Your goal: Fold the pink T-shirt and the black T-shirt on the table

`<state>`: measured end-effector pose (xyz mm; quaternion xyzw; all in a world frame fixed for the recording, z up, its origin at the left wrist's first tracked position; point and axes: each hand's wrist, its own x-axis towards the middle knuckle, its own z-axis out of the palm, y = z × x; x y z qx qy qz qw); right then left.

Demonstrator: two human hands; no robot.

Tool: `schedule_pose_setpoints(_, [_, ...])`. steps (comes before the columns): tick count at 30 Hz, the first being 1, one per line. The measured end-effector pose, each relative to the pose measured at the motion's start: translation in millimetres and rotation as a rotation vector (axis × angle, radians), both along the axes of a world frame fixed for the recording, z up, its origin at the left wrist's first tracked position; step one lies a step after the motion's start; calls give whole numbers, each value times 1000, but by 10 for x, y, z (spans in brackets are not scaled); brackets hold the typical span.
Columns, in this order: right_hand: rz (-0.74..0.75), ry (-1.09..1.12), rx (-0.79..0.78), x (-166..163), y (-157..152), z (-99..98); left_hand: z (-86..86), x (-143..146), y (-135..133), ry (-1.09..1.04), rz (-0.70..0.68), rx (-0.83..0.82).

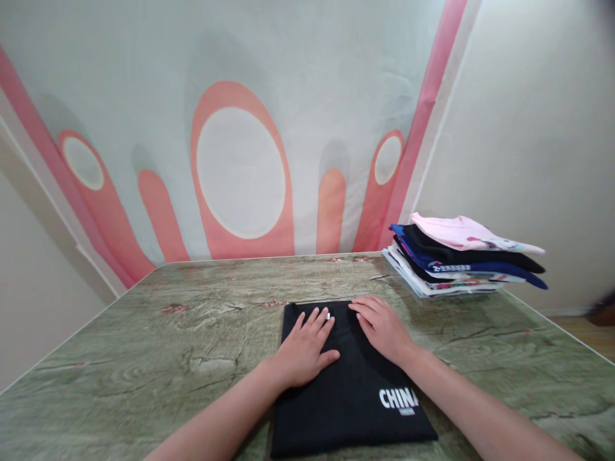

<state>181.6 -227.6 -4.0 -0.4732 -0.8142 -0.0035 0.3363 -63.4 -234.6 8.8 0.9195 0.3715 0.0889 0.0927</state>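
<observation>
A black T-shirt (pixel 346 410), folded into a flat rectangle, lies on the table in front of me. White lettering reading "CHINA" shows near its lower right, and a small white tag peeks out near the top edge. My left hand (pixel 307 349) rests flat on the shirt's upper left part, fingers spread and pointing away from me. My right hand (pixel 382 326) lies over the upper right corner, its fingers stretched along the top edge and the thumb on the cloth. Neither hand grips the fabric visibly.
A stack of folded clothes (pixel 461 262), pink on top with black, blue and white below, stands at the table's back right edge, partly overhanging it. The wood-patterned table (pixel 202 365) reaches back to a printed wall cloth (pixel 307 128) in pink and pale grey.
</observation>
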Motion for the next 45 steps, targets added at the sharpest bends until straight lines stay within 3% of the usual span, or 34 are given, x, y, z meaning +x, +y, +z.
schedule_pose_setpoints(3, [94,-47,-37,-86,-36,-6,25,-18,12,-37,-24,-9])
schedule_pose_setpoints(6, [93,-45,-40,-104,-38,-31,101,-76,103,-166,8,19])
schedule_pose_setpoints(11, [56,26,8,-37,-26,-7,162,-416,499,-413,352,144])
schedule_pose_setpoints(15, [67,53,-9,-22,-24,-12,70,-738,769,-448,466,-38])
schedule_pose_setpoints(18, [52,77,-3,-7,-4,-35,25,-834,843,-472,417,-152])
schedule_pose_setpoints(22, [-94,151,18,88,94,-89,24,-796,866,-463,310,-159])
schedule_pose_setpoints(27, [-152,205,-84,242,277,-210,37,-764,863,-543,220,-206])
schedule_pose_setpoints(34, [-177,199,-91,288,349,-258,92,-865,874,-509,190,-422])
schedule_pose_setpoints(39, [-210,225,-143,299,362,-235,72,-889,897,-486,233,-433])
schedule_pose_setpoints(45, [-131,315,-150,283,336,-165,108,-862,848,-726,204,-560])
